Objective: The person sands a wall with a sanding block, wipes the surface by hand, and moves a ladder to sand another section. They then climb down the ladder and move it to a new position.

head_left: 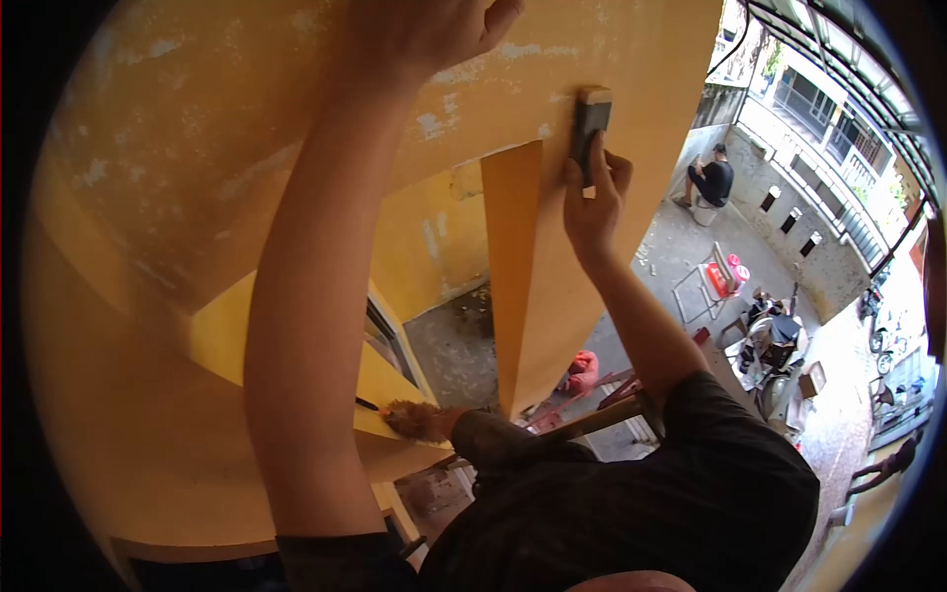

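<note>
Block (591,118), dark grey with a pale upper end, lies against the orange-yellow wall (651,79) right of upper centre in the frame. I see the right hand (599,187) gripping its lower part between thumb and fingers. At the top edge, the left hand (424,35) is raised beside the wall's scuffed whitish patches (431,125); its thumb shows, but the fingers run out of view, so I can't tell whether it is open or closed. Over at the upper right, another person (717,183) in dark clothes sits on a pale seat (704,213), with red containers (725,279) lower down.
</note>
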Motion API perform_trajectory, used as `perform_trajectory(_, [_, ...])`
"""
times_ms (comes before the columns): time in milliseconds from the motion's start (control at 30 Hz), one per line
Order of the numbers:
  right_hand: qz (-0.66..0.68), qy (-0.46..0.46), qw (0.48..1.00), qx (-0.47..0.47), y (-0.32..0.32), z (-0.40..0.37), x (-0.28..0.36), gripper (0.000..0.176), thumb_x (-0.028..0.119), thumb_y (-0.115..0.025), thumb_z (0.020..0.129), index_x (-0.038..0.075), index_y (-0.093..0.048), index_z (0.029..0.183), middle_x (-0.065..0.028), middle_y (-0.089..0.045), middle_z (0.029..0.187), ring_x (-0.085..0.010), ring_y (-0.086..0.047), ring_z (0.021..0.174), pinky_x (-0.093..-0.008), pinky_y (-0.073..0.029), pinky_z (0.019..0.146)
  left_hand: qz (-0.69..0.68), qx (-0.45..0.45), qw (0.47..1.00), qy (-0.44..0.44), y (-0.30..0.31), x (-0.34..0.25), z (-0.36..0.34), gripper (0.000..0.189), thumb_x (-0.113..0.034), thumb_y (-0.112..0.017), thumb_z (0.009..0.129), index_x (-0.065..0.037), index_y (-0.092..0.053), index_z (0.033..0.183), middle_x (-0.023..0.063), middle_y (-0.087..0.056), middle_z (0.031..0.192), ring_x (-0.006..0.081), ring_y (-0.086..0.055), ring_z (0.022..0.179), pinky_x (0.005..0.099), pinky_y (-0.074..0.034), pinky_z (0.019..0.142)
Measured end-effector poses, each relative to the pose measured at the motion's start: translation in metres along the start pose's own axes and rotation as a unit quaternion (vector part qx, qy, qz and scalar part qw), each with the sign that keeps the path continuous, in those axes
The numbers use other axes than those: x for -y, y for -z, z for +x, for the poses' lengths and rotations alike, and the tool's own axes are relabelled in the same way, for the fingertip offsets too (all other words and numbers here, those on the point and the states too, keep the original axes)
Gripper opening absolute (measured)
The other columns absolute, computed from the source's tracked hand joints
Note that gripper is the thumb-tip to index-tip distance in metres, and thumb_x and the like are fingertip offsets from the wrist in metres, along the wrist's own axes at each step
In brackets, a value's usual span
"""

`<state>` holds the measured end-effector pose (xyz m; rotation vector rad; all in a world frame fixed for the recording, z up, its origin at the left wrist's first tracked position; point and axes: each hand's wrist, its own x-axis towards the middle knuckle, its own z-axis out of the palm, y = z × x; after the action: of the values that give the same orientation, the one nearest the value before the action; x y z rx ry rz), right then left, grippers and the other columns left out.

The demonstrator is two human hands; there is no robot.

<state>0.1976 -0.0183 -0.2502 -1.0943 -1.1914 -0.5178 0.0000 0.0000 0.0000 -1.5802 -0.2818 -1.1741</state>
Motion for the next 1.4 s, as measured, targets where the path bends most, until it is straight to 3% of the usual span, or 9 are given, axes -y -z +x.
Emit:
perform_trajectory(167, [-0.022, 0.000, 0.999, 0.050, 0.019, -0.026, -0.015, 0.052, 0.014, -0.070, 0.086, 0.006, -0.054, 0.135, -0.0154, -0.053, 0.107, -0.0262, -0.057, 0.087, -0.0362, -0.049, 0.078, 0.005, -0.005, 1.000, -0.007, -0.002, -0.009, -0.006, 0.032, -0.028, -0.053, 0.090, 0.002, -0.054, 0.103, 0.0256, -0.052, 0.118, 0.0411, -0.047, 0.120, 0.0567, -0.033, 0.105])
perform_trajectory(267, [-0.029, 0.014, 0.999, -0.009, 0.010, 0.013, 0.001, 0.052, 0.013, -0.071, 0.085, 0.006, -0.055, 0.135, -0.0157, -0.053, 0.106, -0.0269, -0.056, 0.089, -0.0361, -0.049, 0.078, 0.017, -0.013, 1.000, -0.004, -0.001, -0.008, -0.004, 0.032, -0.027, -0.054, 0.089, 0.001, -0.054, 0.102, 0.0258, -0.052, 0.116, 0.0409, -0.047, 0.119, 0.0568, -0.033, 0.105])
perform_trajectory(533, [-0.011, 0.033, 0.999, -0.029, 0.013, 0.038, -0.009, 0.053, 0.012, -0.072, 0.085, 0.006, -0.055, 0.134, -0.0148, -0.054, 0.105, -0.0266, -0.056, 0.092, -0.0345, -0.048, 0.078, -0.002, -0.036, 0.999, 0.002, -0.002, -0.008, -0.001, 0.032, -0.026, -0.057, 0.087, 0.001, -0.055, 0.102, 0.0257, -0.051, 0.117, 0.0405, -0.047, 0.119, 0.0557, -0.033, 0.105])
perform_trajectory(667, [-0.017, 0.004, 1.000, -0.006, 0.018, 0.028, -0.004, 0.053, 0.010, -0.072, 0.085, 0.005, -0.054, 0.135, -0.0145, -0.053, 0.104, -0.0259, -0.055, 0.092, -0.0346, -0.048, 0.078, -0.017, 0.003, 1.000, 0.017, 0.001, -0.015, -0.013, 0.030, -0.026, -0.057, 0.087, 0.000, -0.054, 0.101, 0.0257, -0.051, 0.119, 0.0413, -0.046, 0.121, 0.0566, -0.033, 0.106])
perform_trajectory(833, [-0.061, 0.082, 0.995, -0.003, 0.017, 0.028, -0.017, 0.052, 0.011, -0.069, 0.087, 0.003, -0.053, 0.135, -0.0144, -0.051, 0.104, -0.0245, -0.053, 0.089, -0.0328, -0.047, 0.076, -0.015, 0.009, 1.000, 0.012, 0.003, -0.010, -0.007, 0.028, -0.026, -0.056, 0.088, 0.000, -0.054, 0.100, 0.0265, -0.051, 0.121, 0.0413, -0.045, 0.122, 0.0562, -0.032, 0.107])
perform_trajectory(967, [-0.034, -0.010, 0.999, 0.014, 0.021, 0.027, -0.012, 0.052, 0.011, -0.070, 0.086, 0.004, -0.054, 0.135, -0.0133, -0.051, 0.102, -0.0237, -0.053, 0.088, -0.0316, -0.047, 0.076, -0.027, -0.012, 1.000, 0.007, -0.002, -0.012, -0.009, 0.029, -0.027, -0.057, 0.087, 0.000, -0.055, 0.099, 0.0266, -0.051, 0.120, 0.0410, -0.046, 0.122, 0.0560, -0.032, 0.107])
perform_trajectory(1133, [-0.070, 0.104, 0.992, 0.004, 0.019, 0.045, -0.029, 0.052, 0.010, -0.070, 0.086, 0.005, -0.054, 0.135, -0.0136, -0.051, 0.102, -0.0237, -0.054, 0.088, -0.0324, -0.046, 0.079, -0.005, -0.015, 1.000, 0.004, -0.001, -0.011, -0.008, 0.028, -0.026, -0.057, 0.087, 0.000, -0.055, 0.098, 0.0259, -0.052, 0.119, 0.0410, -0.046, 0.122, 0.0550, -0.032, 0.107])
perform_trajectory(1200, [-0.019, 0.025, 0.999, -0.029, 0.018, 0.069, -0.017, 0.050, 0.013, -0.071, 0.085, 0.002, -0.056, 0.132, -0.0120, -0.054, 0.096, -0.0229, -0.052, 0.089, -0.0320, -0.043, 0.083, -0.001, -0.012, 1.000, 0.007, 0.000, -0.009, -0.008, 0.029, -0.026, -0.056, 0.088, 0.001, -0.055, 0.098, 0.0257, -0.052, 0.119, 0.0410, -0.046, 0.122, 0.0550, -0.032, 0.107])
perform_trajectory(1400, [-0.046, 0.061, 0.997, -0.031, 0.018, 0.056, -0.034, 0.049, 0.012, -0.070, 0.086, 0.002, -0.056, 0.132, -0.0121, -0.053, 0.096, -0.0236, -0.053, 0.089, -0.0320, -0.043, 0.081, 0.003, -0.024, 1.000, -0.008, 0.004, -0.009, -0.005, 0.027, -0.025, -0.057, 0.087, 0.000, -0.055, 0.097, 0.0256, -0.052, 0.118, 0.0406, -0.046, 0.122, 0.0552, -0.032, 0.107])
